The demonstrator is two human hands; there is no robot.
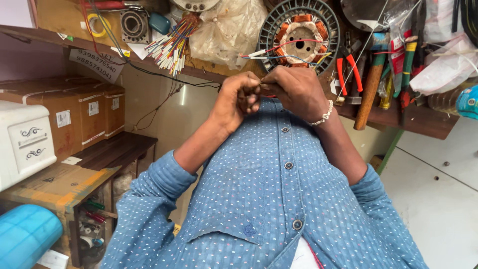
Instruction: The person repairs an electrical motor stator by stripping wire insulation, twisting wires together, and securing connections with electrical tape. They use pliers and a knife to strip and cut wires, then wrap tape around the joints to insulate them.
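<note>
A thin wire end [261, 85] sits pinched between the two hands, just in front of the wooden shelf's [418, 122] front edge and below the round motor stator [300, 37] with copper windings that stands on that shelf. The left hand [239, 97] has its fingers curled tight together, clamped on the wire at their tips. The right hand [296, 92] meets it fingertip to fingertip, its fingers also closed on the wire; a beaded bracelet [322, 116] circles that wrist. Red, blue and yellow leads run from the stator toward the hands; which one is pinched cannot be told.

On the shelf, right of the stator, stand one pair of red-handled pliers [348, 72] and one wooden-handled hammer [372, 82], with several screwdrivers beyond. Left of the stator lies one crumpled plastic bag [226, 30] and one bundle of coloured wire ends [172, 47]. Below, at the left, two cardboard boxes [89, 112] rest on a dark bench, beside one white case [22, 142] and one blue cylinder [25, 234]. The person wears a blue dotted shirt [269, 199].
</note>
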